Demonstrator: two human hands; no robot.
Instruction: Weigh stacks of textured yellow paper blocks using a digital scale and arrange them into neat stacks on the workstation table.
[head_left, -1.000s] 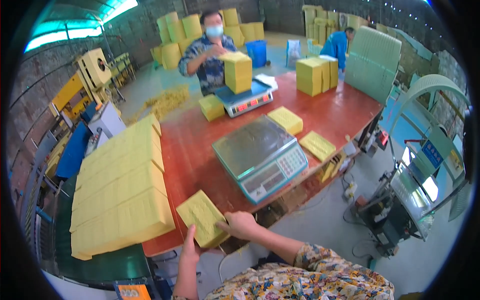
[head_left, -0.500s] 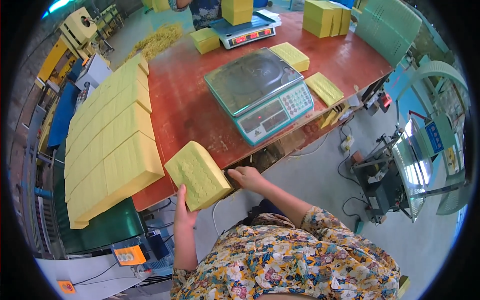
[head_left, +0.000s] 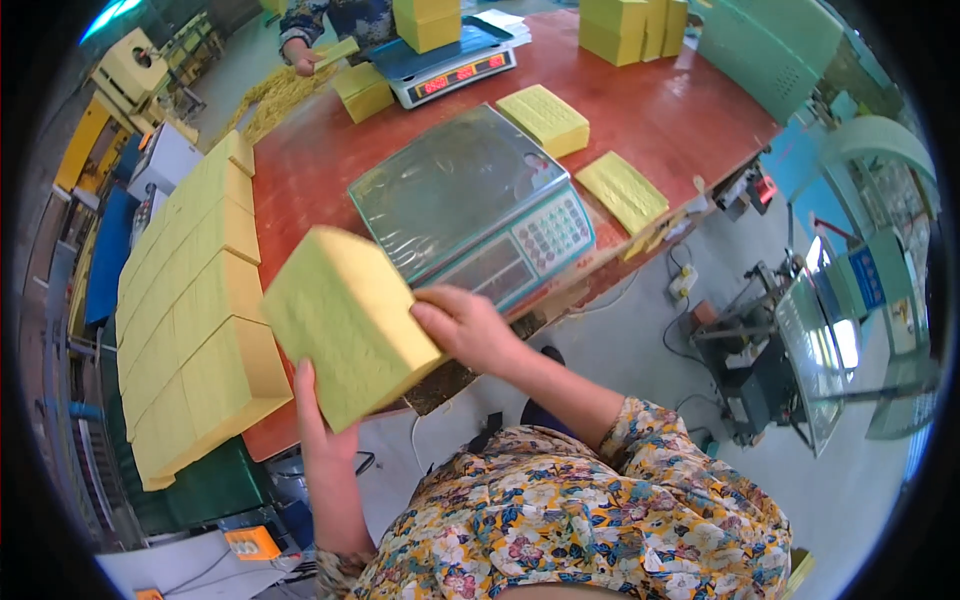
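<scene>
A thick block of yellow paper sheets (head_left: 340, 325) is held tilted above the table's near edge. My left hand (head_left: 325, 440) supports its lower left side, with the thumb lying against the broad face. My right hand (head_left: 468, 325) grips the right side near the cut edges; some of its fingers are hidden behind the block. Just beyond the block stands a digital scale (head_left: 450, 190) with a bare clear-covered pan. On the left, rows of similar yellow paper stacks (head_left: 190, 310) lie pressed together.
Past the scale on the red table (head_left: 650, 110) are a yellow paper stack (head_left: 545, 118) and a thinner one (head_left: 622, 190). A second scale (head_left: 450, 70) bears yellow blocks. Across the table, a co-worker's hand (head_left: 300, 57) holds a thin yellow bundle. Metal equipment (head_left: 760, 360) stands at right.
The paper block has been raised and turned, so a smoother face shows instead of the wavy embossed one. My right hand has moved up to its side. A co-worker's hand with a bundle has appeared.
</scene>
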